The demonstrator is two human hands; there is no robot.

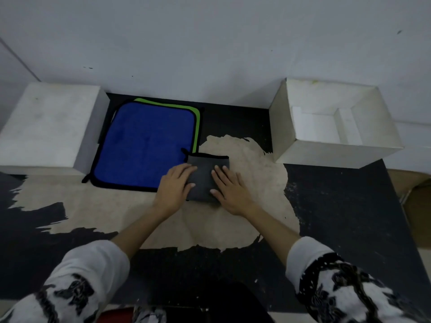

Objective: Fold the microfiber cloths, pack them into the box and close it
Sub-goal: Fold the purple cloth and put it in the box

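Observation:
A small folded dark grey cloth [205, 169] lies on the worn table in the middle. My left hand [173, 187] grips its left edge, thumb tucked under the fold. My right hand [229, 190] lies flat on its right side, fingers spread. A blue cloth [144, 145] with black trim is spread flat to the left, on top of a green cloth [197, 122] whose edge shows at the top and right. An open white box [338, 145] stands at the back right, with nothing but folded white flaps inside.
A closed white box [49, 129] sits at the back left, touching the blue cloth's edge. The table [338, 206] is black with a large worn tan patch. A white wall runs along the back. A cardboard surface shows past the right edge.

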